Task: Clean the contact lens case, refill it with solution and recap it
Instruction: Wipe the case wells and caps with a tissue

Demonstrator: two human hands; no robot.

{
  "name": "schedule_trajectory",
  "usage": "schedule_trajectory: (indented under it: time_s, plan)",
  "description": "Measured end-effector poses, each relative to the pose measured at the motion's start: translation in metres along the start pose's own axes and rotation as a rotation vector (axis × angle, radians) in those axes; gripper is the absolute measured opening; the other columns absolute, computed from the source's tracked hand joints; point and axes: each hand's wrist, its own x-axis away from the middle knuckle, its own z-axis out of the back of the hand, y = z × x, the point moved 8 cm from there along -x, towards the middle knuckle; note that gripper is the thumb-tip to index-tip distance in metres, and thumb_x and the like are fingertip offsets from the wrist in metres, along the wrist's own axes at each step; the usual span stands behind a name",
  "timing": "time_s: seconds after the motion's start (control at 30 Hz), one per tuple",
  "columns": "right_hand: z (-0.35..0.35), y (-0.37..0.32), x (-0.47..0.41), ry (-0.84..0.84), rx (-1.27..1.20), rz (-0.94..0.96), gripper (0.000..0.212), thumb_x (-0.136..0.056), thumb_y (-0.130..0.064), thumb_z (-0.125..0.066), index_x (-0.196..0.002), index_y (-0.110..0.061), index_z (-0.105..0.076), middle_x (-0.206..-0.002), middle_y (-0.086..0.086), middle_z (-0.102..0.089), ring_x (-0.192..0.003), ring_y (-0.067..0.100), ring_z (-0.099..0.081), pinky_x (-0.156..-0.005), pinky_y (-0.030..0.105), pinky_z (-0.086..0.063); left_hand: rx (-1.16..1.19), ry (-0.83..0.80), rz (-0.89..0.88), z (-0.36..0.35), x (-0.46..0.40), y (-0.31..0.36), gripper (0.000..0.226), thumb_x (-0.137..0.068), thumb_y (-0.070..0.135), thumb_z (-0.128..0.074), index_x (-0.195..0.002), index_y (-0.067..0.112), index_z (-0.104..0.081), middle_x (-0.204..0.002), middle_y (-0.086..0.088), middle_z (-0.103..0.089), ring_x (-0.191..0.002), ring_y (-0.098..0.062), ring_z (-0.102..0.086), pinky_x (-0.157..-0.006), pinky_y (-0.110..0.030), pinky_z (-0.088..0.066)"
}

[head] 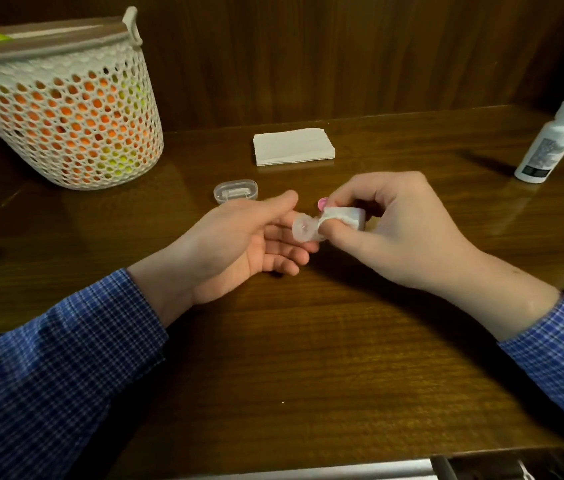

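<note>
Head view: wiping stage of cleaning the contact lens case, with refilling and recapping judged not yet begun.

Left hand (239,244) lies palm up, fingers relaxed, steadying the clear lens case (305,230) held just above the counter (308,358); right hand (391,230) curls round a folded tissue (343,214) pressed to the case. One well faces up, uncapped. A pink cap (323,202) shows just behind the fingers. The solution bottle (547,140) stands well apart at the right, closed and untouched. Spare tissues (292,146) lie behind; a small clear box (235,191) sits near them.
</note>
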Motion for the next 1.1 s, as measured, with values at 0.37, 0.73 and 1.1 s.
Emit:
schedule_trajectory:
  time_s: [0.37, 0.73, 1.1]
  plan:
    - [-0.005, 0.003, 0.001, 0.032, -0.035, -0.078, 0.025, -0.084, -0.029, -0.08, -0.078, -0.046, -0.063, -0.084, -0.026, -0.065, -0.094, -0.012, -0.059, -0.063, 0.001, -0.046, 0.055, -0.04, 0.003, 0.003, 0.001, -0.004, 0.033, -0.077, 0.015, -0.073, -0.108, 0.006, -0.079, -0.11, -0.014, -0.077, -0.096, -0.017, -0.075, -0.078, -0.024, -0.06]
    - [-0.008, 0.023, 0.001, 0.181, -0.156, -0.308, 0.014, -0.082, -0.038, -0.081, -0.074, -0.032, -0.072, -0.074, -0.015, -0.069, -0.082, -0.006, -0.063, -0.054, 0.011, -0.048, -0.067, 0.123, -0.34, 0.005, 0.003, 0.011, 0.031, -0.073, 0.012, -0.073, -0.102, 0.022, -0.081, -0.11, -0.003, -0.079, -0.11, -0.015, -0.073, -0.089, -0.023, -0.058]
    - [-0.005, 0.004, -0.003, 0.085, -0.09, -0.112, 0.009, -0.087, -0.033, -0.078, -0.087, -0.037, -0.069, -0.081, -0.024, -0.066, -0.09, -0.008, -0.062, -0.065, 0.003, -0.047, -0.143, 0.05, -0.327, 0.003, 0.002, 0.013, 0.04, -0.075, 0.014, -0.073, -0.114, 0.016, -0.074, -0.112, -0.008, -0.078, -0.11, -0.024, -0.072, -0.089, -0.03, -0.06]
